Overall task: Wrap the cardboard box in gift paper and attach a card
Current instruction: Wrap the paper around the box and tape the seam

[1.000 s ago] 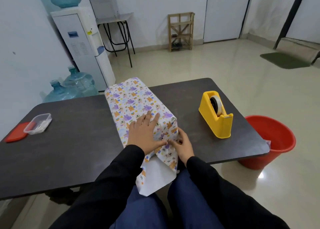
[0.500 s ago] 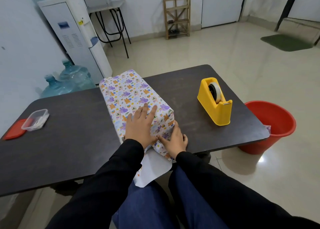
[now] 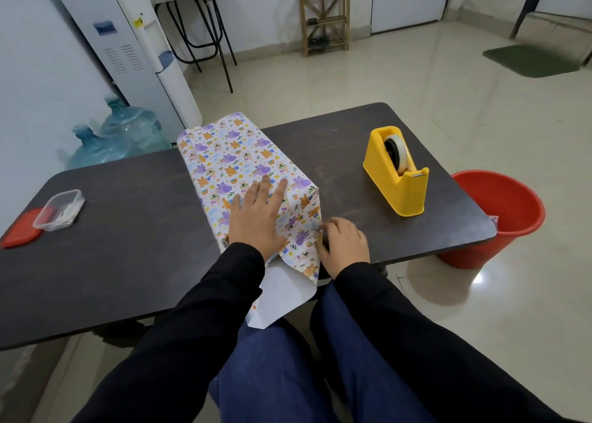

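The box wrapped in white gift paper [image 3: 230, 153] with purple and orange animal prints lies lengthwise on the dark table [image 3: 128, 262]. My left hand [image 3: 256, 217] rests flat on its top near end, fingers straight. My right hand [image 3: 346, 245] sits on the table at the box's near right corner, fingers curled and pinching the paper fold there. A loose paper flap [image 3: 282, 291], white side up, hangs over the table's near edge toward my lap. No card is in view.
A yellow tape dispenser [image 3: 397, 179] stands on the table to the right. A clear plastic container [image 3: 61, 209] and its red lid [image 3: 19, 233] lie at the left. A red bucket [image 3: 503, 204] stands on the floor past the right edge. Water bottles [image 3: 128, 134] stand behind.
My right hand has slid from the front flap to the box's near right corner. The left hand stays flat on top. The view has tilted down.
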